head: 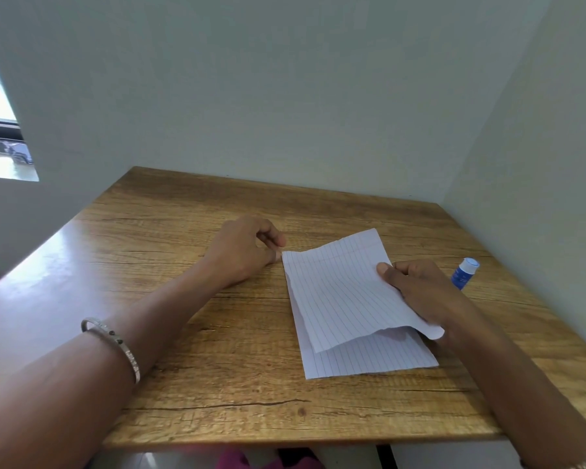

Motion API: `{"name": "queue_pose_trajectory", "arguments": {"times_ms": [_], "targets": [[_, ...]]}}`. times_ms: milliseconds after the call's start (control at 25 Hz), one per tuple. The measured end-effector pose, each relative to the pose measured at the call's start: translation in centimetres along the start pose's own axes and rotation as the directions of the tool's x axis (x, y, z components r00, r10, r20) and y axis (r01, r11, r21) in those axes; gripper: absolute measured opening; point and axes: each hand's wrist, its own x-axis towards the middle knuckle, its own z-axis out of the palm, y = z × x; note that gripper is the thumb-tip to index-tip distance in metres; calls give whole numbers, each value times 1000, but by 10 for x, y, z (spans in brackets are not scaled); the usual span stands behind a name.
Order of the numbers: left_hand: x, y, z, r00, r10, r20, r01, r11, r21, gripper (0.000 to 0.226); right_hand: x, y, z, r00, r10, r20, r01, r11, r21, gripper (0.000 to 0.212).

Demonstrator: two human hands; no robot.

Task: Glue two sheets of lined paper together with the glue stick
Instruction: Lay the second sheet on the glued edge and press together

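From the head view we've got two sheets of lined paper in the middle-right of the wooden surface. The bottom sheet lies flat, and the top sheet is lifted on its right side, pinched at that edge by our right hand, thumb on top. Our left hand rests loosely curled with nothing in it, just beside the top sheet's far left corner. The glue stick lies behind the right hand, blue body, pale cap, looks capped to us. Paper this thin is floppy and light, so it'll buckle or slide easily; holding it by an edge or corner looks safest. Both sheets are white with fine ruled lines, and the top one's near edge looks a bit ragged.
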Motion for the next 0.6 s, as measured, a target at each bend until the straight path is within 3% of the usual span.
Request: {"name": "queue_pose_trajectory", "arguments": {"times_ms": [600], "targets": [[-4,6,1,996,89,-20,-82,974,211,12,3,2,3,1000,-16,-26,14,998,-68,35]]}}
